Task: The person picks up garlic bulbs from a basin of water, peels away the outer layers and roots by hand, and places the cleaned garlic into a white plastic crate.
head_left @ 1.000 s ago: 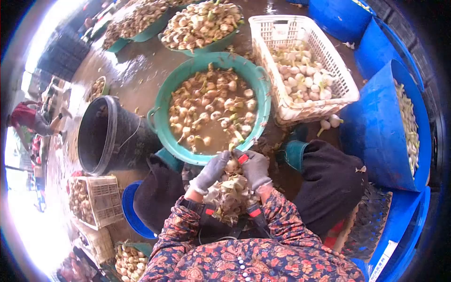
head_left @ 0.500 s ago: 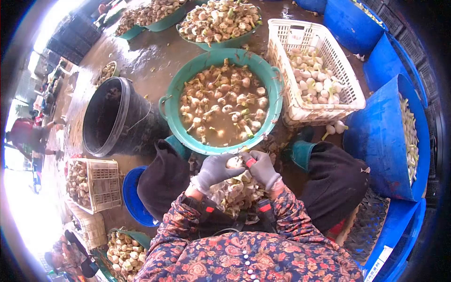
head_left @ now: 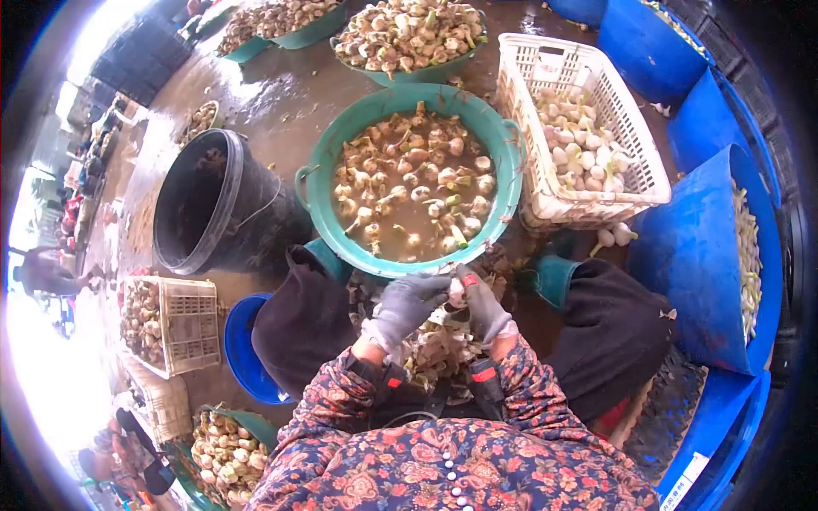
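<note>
A: State of the hands?
B: Both wear grey gloves. Right hand (head_left: 483,308): fingers bent around a pale garlic bulb (head_left: 457,295), gripping it. Left hand (head_left: 407,305): fingers curled, tips at the bulb's left side; cannot tell whether they share the grip.

A: Position of the bulb?
B: Between the two hands, just on the wearer's side of the green tub (head_left: 388,266) and above a heap of papery skins (head_left: 439,351). The hands partly cover it.

A: Contents of the tub?
B: Brownish water with many garlic bulbs (head_left: 411,192), stems on, some skins stained.

A: Right of the tub?
B: A white slotted crate (head_left: 635,128), close beside it, part-filled with cleaner, whiter bulbs (head_left: 588,159). Two loose bulbs (head_left: 613,238) lie by its near end. Further right, a tilted blue bin (head_left: 682,255) with pale stemmed pieces (head_left: 748,264) inside.

A: Left side?
B: A black bucket (head_left: 273,213), tilted, mouth facing left. Nearer the wearer, a blue basin (head_left: 243,341) next to the dark-clothed knee; left of that, a second crate (head_left: 192,328) holding unpeeled bulbs (head_left: 142,319).

A: Beyond the tub?
B: A green basin (head_left: 409,77), heaped above its rim with unwashed-looking bulbs (head_left: 411,34), on the wet floor (head_left: 281,102).
</note>
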The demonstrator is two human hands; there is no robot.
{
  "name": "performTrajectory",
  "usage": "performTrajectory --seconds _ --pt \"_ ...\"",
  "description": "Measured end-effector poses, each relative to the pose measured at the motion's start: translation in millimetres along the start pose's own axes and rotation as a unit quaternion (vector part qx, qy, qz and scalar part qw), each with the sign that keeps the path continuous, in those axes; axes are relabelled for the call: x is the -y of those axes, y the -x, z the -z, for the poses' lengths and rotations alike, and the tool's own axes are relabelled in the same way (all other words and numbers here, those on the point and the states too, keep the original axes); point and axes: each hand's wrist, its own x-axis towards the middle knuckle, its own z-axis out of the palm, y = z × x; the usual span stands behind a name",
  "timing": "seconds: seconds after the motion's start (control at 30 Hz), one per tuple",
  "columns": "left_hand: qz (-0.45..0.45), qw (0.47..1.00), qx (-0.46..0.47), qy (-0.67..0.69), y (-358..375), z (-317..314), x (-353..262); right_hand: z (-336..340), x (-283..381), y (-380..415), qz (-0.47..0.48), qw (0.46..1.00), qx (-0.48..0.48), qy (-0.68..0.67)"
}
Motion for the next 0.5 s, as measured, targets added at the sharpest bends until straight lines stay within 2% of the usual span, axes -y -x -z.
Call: performTrajectory --seconds 0.03,0.1,0.13,0.17,0.2,0.23,0.27,0.3,0.33,0.37,0.4,0.43,0.47,0.5 --pt "-0.019 0.998 -0.061 -0.006 0.0 -7.3 2.3 0.5 -4.2 -4.2 -0.003 1.000 0.005 0.003" --pt "0.114 0.990 -0.037 0.079 -0.1 -14.5 11.1 2.7 -13.8 -9.7 0.026 0.998 -0.018 0.050" --pt "0.174 0.964 -0.041 0.198 -1.9 -18.3 23.0 -15.5 16.1 12.8 -0.011 0.999 -0.037 -0.005" --pt "0.231 0.919 -0.046 0.315 -3.5 -15.9 27.6 -9.2 17.5 15.0 0.164 0.974 0.021 0.154" --pt "0.252 0.829 -0.040 0.497 -1.2 -12.7 31.8 -6.0 19.2 19.5 0.106 0.991 0.074 -0.019" --pt "0.285 0.704 -0.021 0.651 2.6 -6.4 32.7 -9.5 29.2 23.8 0.046 0.973 0.126 -0.190" --pt "0.232 0.775 -0.052 0.585 8.3 -7.7 32.4 -13.4 31.2 22.6 0.045 0.972 0.131 -0.188" --pt "0.180 0.837 -0.082 0.511 14.6 -9.1 31.8 -18.7 30.7 22.5 0.091 0.984 0.106 -0.106" --pt "0.180 0.837 -0.086 0.510 15.2 -4.1 27.9 -23.2 29.9 21.9 0.137 0.987 0.079 -0.023" --pt "0.234 0.769 -0.085 0.589 14.3 1.7 23.0 -26.6 28.6 21.2 0.137 0.987 0.082 -0.022" --pt "0.284 0.690 -0.082 0.661 13.3 5.3 19.6 -29.0 26.1 20.8 0.282 0.931 0.034 0.228" --pt "0.284 0.690 -0.082 0.661 12.4 5.3 20.5 -29.4 23.6 20.1 0.403 0.793 -0.019 0.458" --pt "0.285 0.726 -0.077 0.621 10.9 4.1 22.9 -25.8 19.7 16.4 0.436 0.753 -0.033 0.492" --pt "0.284 0.761 -0.072 0.580 8.2 2.1 26.7 -25.3 16.4 14.2 0.437 0.752 -0.035 0.492"
